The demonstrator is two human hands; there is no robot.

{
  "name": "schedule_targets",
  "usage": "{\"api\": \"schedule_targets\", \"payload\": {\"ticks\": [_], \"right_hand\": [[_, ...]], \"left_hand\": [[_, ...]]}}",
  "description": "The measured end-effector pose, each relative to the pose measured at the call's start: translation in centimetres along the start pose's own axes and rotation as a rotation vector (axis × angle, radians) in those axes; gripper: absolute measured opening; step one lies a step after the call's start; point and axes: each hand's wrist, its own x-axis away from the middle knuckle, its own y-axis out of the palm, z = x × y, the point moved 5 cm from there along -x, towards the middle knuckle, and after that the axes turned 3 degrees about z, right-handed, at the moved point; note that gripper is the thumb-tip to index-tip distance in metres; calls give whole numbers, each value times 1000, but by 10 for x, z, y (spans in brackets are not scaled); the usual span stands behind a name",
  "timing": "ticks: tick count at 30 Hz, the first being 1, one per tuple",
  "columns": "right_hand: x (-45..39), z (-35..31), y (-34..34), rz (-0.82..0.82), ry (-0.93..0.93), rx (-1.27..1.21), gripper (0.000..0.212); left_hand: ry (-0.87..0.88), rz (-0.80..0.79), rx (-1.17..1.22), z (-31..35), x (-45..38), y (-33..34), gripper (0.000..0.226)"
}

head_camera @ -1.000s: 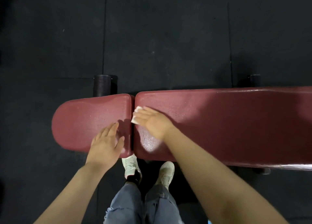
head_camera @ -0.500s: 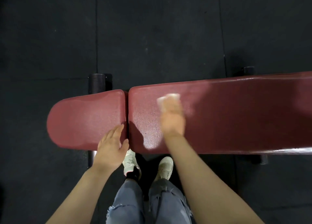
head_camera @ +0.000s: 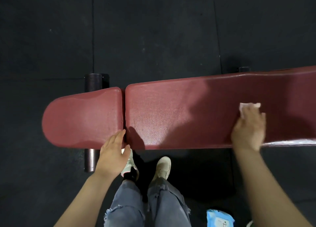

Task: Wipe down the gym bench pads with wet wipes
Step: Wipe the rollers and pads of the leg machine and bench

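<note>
The right hand (head_camera: pixel 248 129) pressed a white wet wipe (head_camera: pixel 248 106) flat on the long back pad (head_camera: pixel 171 115), toward its right end. The left hand (head_camera: pixel 112 151), fingers straight, rested on the seat pad's (head_camera: pixel 82 117) near edge. I think long overlapping strokes reaching both edges would clean best.

No text can be read; the wipes pack (head_camera: pixel 220 218) print is blurred.

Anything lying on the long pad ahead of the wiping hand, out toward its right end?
Nothing visible does. The right hand presses the wet wipe onto the long pad, and the pad surface from there to the frame's right edge is bare. The left hand rests far back, at the seat pad edge.
</note>
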Motion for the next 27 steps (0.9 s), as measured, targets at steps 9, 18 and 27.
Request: {"api": "schedule_targets", "payload": {"ticks": [9,18,27], "right_hand": [[124,-260,71,-515,-1279,-150,43],[17,27,-5,-27,-68,19,44],[157,-240,68,-482,-1146,-290,48]], "left_hand": [[-73,28,-44,-17,7,0,64],[-39,18,41,-8,20,16,64],[-46,73,37,-5,28,22,64]]}}
